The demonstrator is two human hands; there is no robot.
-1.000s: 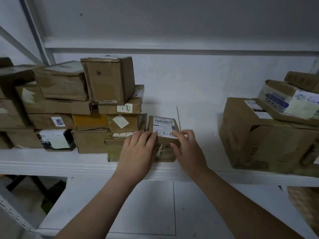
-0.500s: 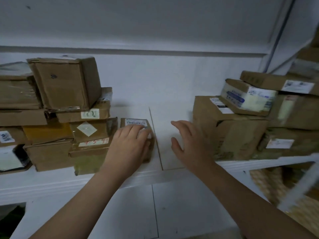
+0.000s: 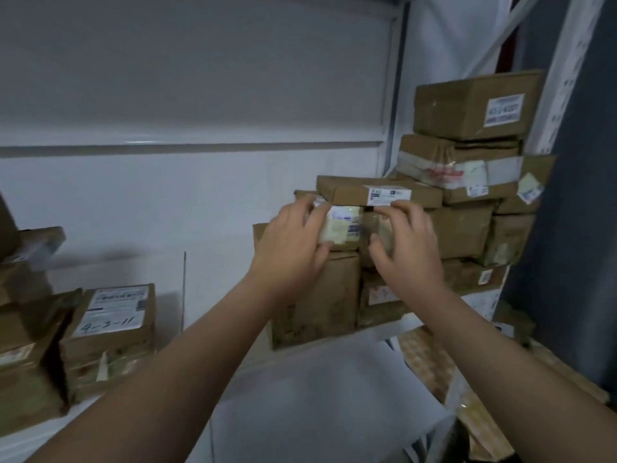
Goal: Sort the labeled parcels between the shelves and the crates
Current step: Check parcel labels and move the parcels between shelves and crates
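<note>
A small parcel with a pale label [image 3: 345, 225] sits in the right-hand stack on the white shelf [image 3: 220, 262]. My left hand [image 3: 293, 242] grips its left end, fingers curled over the top edge. My right hand [image 3: 407, 243] grips its right end with thumb and fingers. A flat box with a white label [image 3: 379, 194] lies on top of it, and a big brown box [image 3: 320, 299] stands under it. The parcel marked 4-3-11 [image 3: 112, 324] rests on the shelf at lower left, with no hand on it.
More cardboard boxes [image 3: 474, 108] are piled high at the right against a white upright [image 3: 554, 88]. Another stack of boxes [image 3: 23, 322] fills the left edge. A lower white shelf [image 3: 317, 406] lies below, with a woven crate [image 3: 430, 362] at lower right.
My view swung right. My left hand left the 4-3-11 parcel on the shelf, and both hands moved up and right to take hold of the small parcel in the right stack.
</note>
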